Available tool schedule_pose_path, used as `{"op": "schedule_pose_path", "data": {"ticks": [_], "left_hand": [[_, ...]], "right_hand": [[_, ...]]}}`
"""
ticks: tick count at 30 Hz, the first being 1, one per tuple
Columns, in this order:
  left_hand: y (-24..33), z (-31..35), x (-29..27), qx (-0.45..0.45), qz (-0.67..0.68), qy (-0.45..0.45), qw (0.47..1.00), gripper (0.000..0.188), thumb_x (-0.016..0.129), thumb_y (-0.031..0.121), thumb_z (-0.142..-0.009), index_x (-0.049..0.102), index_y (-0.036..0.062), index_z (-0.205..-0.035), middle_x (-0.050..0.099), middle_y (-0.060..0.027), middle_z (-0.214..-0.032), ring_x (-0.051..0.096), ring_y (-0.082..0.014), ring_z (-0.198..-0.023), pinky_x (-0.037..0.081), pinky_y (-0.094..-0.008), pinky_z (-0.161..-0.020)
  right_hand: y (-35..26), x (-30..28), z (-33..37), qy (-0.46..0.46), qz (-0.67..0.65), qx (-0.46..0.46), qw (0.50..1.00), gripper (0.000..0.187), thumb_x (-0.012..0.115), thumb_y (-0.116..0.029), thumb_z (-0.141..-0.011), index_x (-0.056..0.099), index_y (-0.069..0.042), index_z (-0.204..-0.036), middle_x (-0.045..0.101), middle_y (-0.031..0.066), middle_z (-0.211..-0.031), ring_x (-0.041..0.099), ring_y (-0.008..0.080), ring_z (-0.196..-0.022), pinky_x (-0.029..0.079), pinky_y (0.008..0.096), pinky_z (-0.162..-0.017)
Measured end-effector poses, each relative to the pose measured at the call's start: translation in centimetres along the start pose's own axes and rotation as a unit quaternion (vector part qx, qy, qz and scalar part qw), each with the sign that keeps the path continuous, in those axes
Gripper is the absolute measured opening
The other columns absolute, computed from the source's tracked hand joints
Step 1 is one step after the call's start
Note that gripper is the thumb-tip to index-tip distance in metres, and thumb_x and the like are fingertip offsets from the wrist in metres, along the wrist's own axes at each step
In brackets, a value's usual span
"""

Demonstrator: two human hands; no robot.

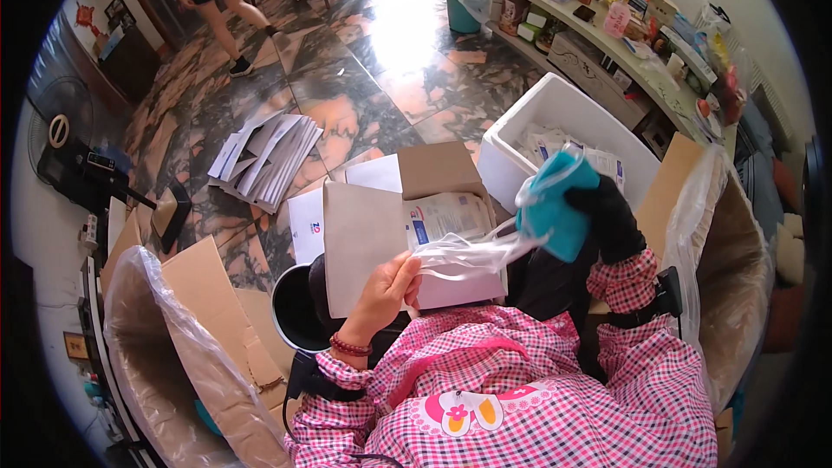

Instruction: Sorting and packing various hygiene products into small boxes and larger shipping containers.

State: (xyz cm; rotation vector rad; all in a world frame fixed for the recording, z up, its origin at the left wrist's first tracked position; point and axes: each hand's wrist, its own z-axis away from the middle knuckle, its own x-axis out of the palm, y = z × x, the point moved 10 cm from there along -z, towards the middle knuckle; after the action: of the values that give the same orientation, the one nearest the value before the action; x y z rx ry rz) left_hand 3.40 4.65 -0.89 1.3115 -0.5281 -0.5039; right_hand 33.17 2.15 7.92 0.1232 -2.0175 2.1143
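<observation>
My right hand [608,217], in a black glove, grips a bundle of teal face masks [559,199] above my lap. Long white straps [468,255] trail from the masks toward the left. Their far end is pinched between the thumb and fingers of my left hand [387,291], which is bare with a red bead bracelet at the wrist. Beneath the straps, an open white carton [364,247] rests on my lap. Printed white packets [446,217] lie inside it. How many masks are in the bundle I cannot tell.
A white foam box [503,146] with packets stands beyond my right hand. Plastic-lined cartons flank me at left [195,338] and right [724,269]. Flattened white boxes [264,160] lie stacked on the floor. A black bin [290,308] is by my left leg. A person [212,0] walks at far left.
</observation>
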Motion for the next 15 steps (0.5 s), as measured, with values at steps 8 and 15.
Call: {"op": "schedule_pose_path", "data": {"ticks": [8, 15], "left_hand": [[6.8, 0.3, 8.4, 0.275, -0.488, -0.075, 0.825, 0.015, 0.059, 0.013, -0.088, 0.056, 0.0027, -0.099, 0.065, -0.0171, -0.083, 0.066, -0.0348, -0.077, 0.054, -0.0412, -0.066], [4.0, 1.6, 8.4, 0.243, -0.494, -0.127, 0.825, 0.021, 0.059, 0.012, -0.085, 0.06, 0.0011, -0.103, 0.063, -0.0185, -0.095, 0.065, -0.0336, -0.084, 0.053, -0.0403, -0.068]], "right_hand": [[3.5, 10.4, 2.5, -0.217, -0.019, 0.149, 0.965, 0.048, 0.073, -0.004, -0.086, 0.058, -0.003, -0.131, 0.067, 0.0088, -0.115, 0.062, 0.0181, -0.109, 0.049, 0.0364, -0.098], [14.4, 13.2, 5.0, -0.264, -0.165, 0.338, 0.888, 0.054, 0.075, -0.009, -0.084, 0.054, -0.001, -0.133, 0.066, 0.0099, -0.119, 0.064, 0.0208, -0.104, 0.05, 0.037, -0.097]]}}
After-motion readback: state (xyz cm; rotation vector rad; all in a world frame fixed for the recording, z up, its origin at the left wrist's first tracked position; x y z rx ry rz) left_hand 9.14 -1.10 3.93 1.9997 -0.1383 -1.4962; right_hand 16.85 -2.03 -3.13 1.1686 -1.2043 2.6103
